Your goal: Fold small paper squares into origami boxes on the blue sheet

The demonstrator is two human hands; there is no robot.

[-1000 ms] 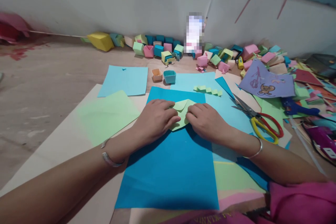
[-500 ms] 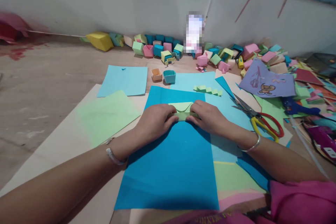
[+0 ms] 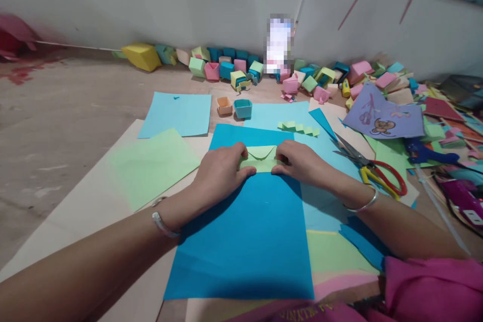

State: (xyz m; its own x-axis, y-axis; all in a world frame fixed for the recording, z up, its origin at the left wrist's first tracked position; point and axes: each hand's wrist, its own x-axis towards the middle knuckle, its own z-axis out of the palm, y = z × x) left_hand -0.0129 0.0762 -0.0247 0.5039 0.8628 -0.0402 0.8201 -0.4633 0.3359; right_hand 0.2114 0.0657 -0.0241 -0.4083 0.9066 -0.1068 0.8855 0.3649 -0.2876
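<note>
A small folded piece of light green paper (image 3: 261, 160) lies on a blue sheet (image 3: 241, 241). My left hand (image 3: 225, 165) pinches its left end, the thumb along the near edge. At the right end, my right hand (image 3: 299, 162) holds it the same way. Both hands are closed on the paper, and their fingertips partly cover its ends. A pointed flap shows along its far side. Just beyond the right hand lies a zigzag-folded green strip (image 3: 298, 129).
Scissors (image 3: 372, 166) with red and yellow handles lie right of my right hand. A blue glue gun (image 3: 428, 153) is farther right. Two small paper boxes, one orange (image 3: 224, 106) and one teal (image 3: 243, 109), stand beyond the blue sheet. Many coloured paper boxes line the wall.
The near strip of the green paper, which stood up between my fingers, now lies flatter and shows more of its face. Both hands stay at its ends, fingers slightly shifted.
</note>
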